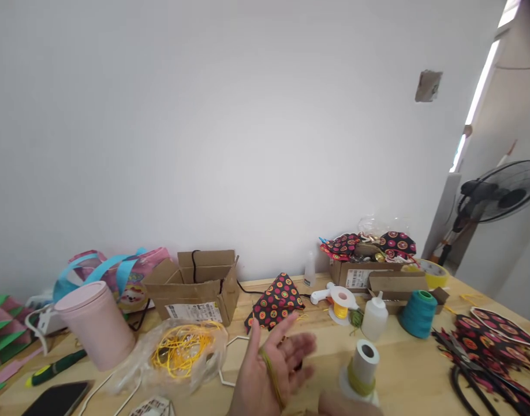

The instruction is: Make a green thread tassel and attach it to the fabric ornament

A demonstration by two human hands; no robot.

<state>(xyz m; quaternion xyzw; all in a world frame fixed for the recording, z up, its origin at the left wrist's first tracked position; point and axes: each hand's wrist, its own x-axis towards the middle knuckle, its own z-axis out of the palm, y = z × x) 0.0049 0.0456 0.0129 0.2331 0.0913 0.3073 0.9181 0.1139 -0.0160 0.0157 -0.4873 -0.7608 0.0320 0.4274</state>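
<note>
My left hand [271, 370] is raised palm up with its fingers spread, and olive-green cord [271, 375] loops across the palm. Low at the bottom edge, my right hand [349, 404] is blurred and mostly cut off, so its fingers cannot be made out. Just above it stands a white spool [365, 359] wound with the same green cord near its base. Behind my left hand lies a dark patterned fabric piece [277, 301]. A small bundle of green cord [356, 318] rests beside a white squeeze bottle [374, 316].
Left of the hands are a plastic bag of yellow cord [182, 351], a pink canister [96, 326], a phone [57, 398] and an open cardboard box [196, 292]. To the right are a teal thread cone [418, 314], black scissors [468, 367] and patterned fabric [477, 341].
</note>
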